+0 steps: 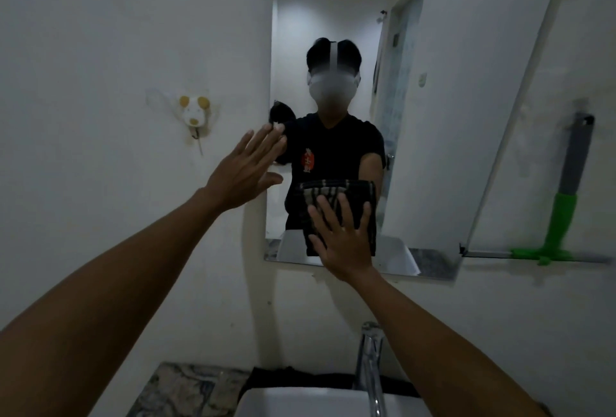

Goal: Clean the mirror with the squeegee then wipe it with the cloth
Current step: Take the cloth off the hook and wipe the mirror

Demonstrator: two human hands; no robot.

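Mirror (433, 116) on white wall: right hand (343, 246), fingers spread, presses cloth (336, 193) flat; left hand (245, 171) open at its edge.

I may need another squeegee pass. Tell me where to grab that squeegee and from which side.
Grip the squeegee around its green handle, coming from the front with the free left hand. It seems to stand upright against the wall right of the mirror, blade down on a ledge, so lift it straight up.
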